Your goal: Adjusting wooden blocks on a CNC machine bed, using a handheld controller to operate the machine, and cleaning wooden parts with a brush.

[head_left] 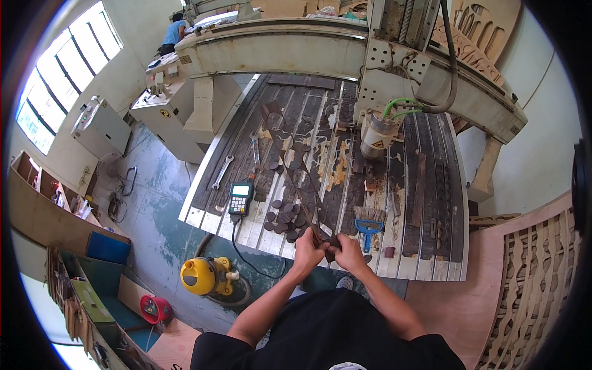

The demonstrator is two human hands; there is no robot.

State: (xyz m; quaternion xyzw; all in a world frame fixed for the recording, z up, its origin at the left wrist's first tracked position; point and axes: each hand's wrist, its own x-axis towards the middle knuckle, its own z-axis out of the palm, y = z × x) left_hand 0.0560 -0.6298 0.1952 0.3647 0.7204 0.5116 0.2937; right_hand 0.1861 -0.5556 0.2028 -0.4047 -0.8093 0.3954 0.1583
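My left hand [310, 251] and my right hand [348, 253] are close together over the near edge of the machine bed. Both are closed on the near ends of long, thin dark strips [318, 206], which look like wood. These strips reach away over the bed and spread into a narrow V. A small white label shows on one of them near my fingers. Left of the strips lies a loose pile of dark round discs [287, 217]. A blue-handled brush [369, 228] rests to the right of my right hand.
A gantry [277, 52] with a spindle [378, 134] spans the slotted bed. A keypad controller [240, 198] and two wrenches, one a silver wrench [223, 171], lie at left. A yellow vacuum [200, 276] stands below. Right is a cut-out panel [536, 283]. Far left, a person [173, 34] bends over.
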